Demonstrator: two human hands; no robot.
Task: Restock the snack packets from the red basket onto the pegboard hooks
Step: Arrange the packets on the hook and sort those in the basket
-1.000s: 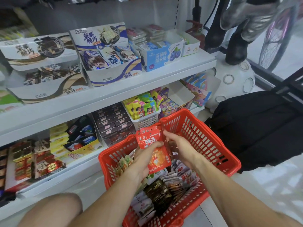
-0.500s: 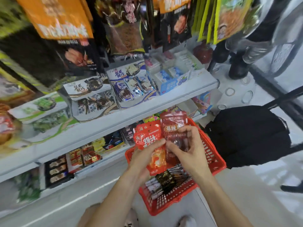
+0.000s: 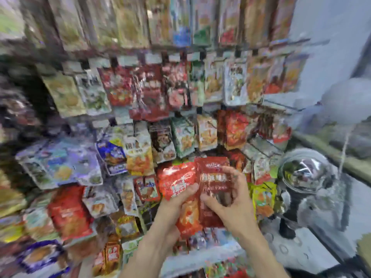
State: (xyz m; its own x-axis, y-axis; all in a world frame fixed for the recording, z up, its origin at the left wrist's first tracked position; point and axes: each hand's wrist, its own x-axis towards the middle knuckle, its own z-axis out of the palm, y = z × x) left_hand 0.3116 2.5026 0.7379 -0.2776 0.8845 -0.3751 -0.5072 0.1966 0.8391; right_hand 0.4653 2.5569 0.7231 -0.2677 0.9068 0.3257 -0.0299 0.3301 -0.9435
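I hold two snack packets up in front of the pegboard display (image 3: 180, 57), and the frame is badly blurred. My left hand (image 3: 178, 203) grips a bright red-orange packet (image 3: 178, 183), thumb across its front. My right hand (image 3: 230, 201) holds a darker red packet (image 3: 212, 177) beside it, fingers curled round its right edge. The two packets overlap slightly. Rows of hanging packets (image 3: 144, 91) cover the pegboard behind them. The red basket is out of view.
Hanging packets crowd the pegboard on the left (image 3: 66, 161) and lower left (image 3: 68, 211). A shiny rounded silver object (image 3: 305, 173) stands at the right by a pale wall (image 3: 329, 47). A white shelf edge (image 3: 200, 255) runs below my hands.
My view has swung up from the shelves and red basket to the pegboard. Both hands have risen with the two red packets, which stay in the same grip.
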